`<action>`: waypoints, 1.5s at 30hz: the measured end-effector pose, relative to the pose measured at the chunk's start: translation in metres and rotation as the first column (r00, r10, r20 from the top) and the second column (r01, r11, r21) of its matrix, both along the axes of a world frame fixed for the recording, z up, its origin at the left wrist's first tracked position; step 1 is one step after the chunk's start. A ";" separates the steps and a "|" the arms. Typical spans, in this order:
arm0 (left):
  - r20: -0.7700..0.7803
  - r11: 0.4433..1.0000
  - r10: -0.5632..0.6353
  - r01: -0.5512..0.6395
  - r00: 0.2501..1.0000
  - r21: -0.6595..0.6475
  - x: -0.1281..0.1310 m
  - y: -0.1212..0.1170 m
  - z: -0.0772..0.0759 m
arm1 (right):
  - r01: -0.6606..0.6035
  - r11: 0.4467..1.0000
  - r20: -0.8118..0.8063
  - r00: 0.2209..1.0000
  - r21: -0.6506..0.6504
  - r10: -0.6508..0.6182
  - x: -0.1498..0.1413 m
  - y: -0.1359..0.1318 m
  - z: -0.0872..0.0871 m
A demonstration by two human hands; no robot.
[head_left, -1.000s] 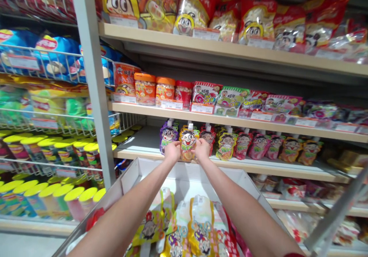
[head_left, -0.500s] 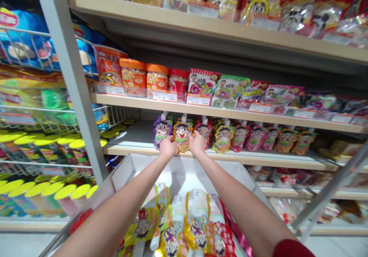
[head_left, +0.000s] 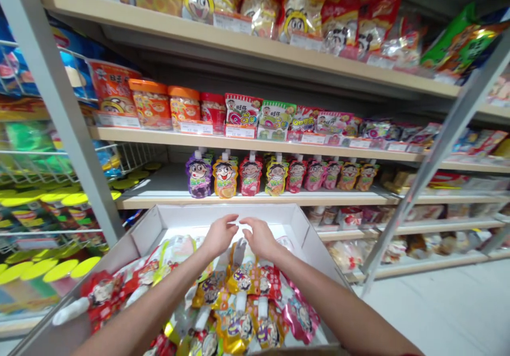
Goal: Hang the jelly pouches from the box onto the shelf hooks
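Note:
My left hand (head_left: 221, 236) and my right hand (head_left: 260, 239) hover side by side over a white cardboard box (head_left: 175, 216). Their fingers are half curled and apart, fingertips nearly meeting, with nothing held. Below them in the box lie many spouted pouches, among them a gold pouch (head_left: 236, 328), a red pouch (head_left: 104, 296) and a pink pouch (head_left: 299, 313). Beyond the box, upright pouches line the shelf. At the left end of that row are a purple pouch (head_left: 199, 175), an orange pouch (head_left: 225, 177) and a red spouted pouch (head_left: 251, 176).
The box's far wall is close to the shelf edge (head_left: 153, 201). A grey post (head_left: 59, 95) rises at left, beside wire racks of yellow-lidded tubs (head_left: 51, 271). Another slanted post (head_left: 432, 164) stands at right. Jars and candy bags fill the shelf above.
Both hands have let go of the orange pouch on the shelf and drawn back over the box. The view has shifted right and down, showing more of the pouches in the box.

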State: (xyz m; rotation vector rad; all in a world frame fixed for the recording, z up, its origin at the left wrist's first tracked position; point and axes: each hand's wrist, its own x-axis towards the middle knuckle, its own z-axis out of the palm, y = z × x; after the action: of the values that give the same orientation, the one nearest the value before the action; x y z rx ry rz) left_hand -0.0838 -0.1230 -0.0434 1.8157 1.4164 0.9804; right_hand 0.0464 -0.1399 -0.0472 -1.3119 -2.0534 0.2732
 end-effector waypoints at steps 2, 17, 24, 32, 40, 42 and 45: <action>-0.071 1.000 -0.026 0.025 0.997 -0.018 0.002 -0.010 -0.009 | -0.034 0.998 0.083 0.996 -0.044 0.038 0.009 -0.012 -0.005; -0.423 0.944 -0.326 0.271 0.845 -0.187 -0.005 -0.037 -0.028 | -0.120 0.966 0.378 0.904 -0.230 0.202 0.030 -0.025 -0.031; -0.420 0.892 -0.442 0.337 0.793 -0.302 -0.008 -0.035 -0.023 | -0.113 0.936 0.374 0.895 -0.332 0.241 0.036 -0.028 -0.028; -0.473 0.898 -0.436 0.335 0.766 -0.284 -0.007 -0.037 -0.022 | -0.169 0.924 0.367 0.882 -0.343 0.298 0.040 -0.026 -0.028; -0.507 0.873 -0.484 0.357 0.713 -0.332 -0.011 -0.037 -0.021 | -0.190 0.880 0.372 0.852 -0.435 0.368 0.046 -0.031 -0.015; -0.505 0.852 -0.521 0.380 0.688 -0.360 -0.012 -0.038 -0.019 | -0.227 0.858 0.342 0.846 -0.460 0.408 0.047 -0.031 -0.015; -0.509 0.833 -0.551 0.401 0.661 -0.381 -0.012 -0.038 -0.017 | -0.232 0.841 0.330 0.843 -0.489 0.424 0.046 -0.032 -0.018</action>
State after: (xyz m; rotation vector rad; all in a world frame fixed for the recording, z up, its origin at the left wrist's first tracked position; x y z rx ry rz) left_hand -0.0962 -0.1605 -0.0608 2.2486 1.1922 -0.0758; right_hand 0.0922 -0.1715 -0.0651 -1.3374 -2.7249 0.6886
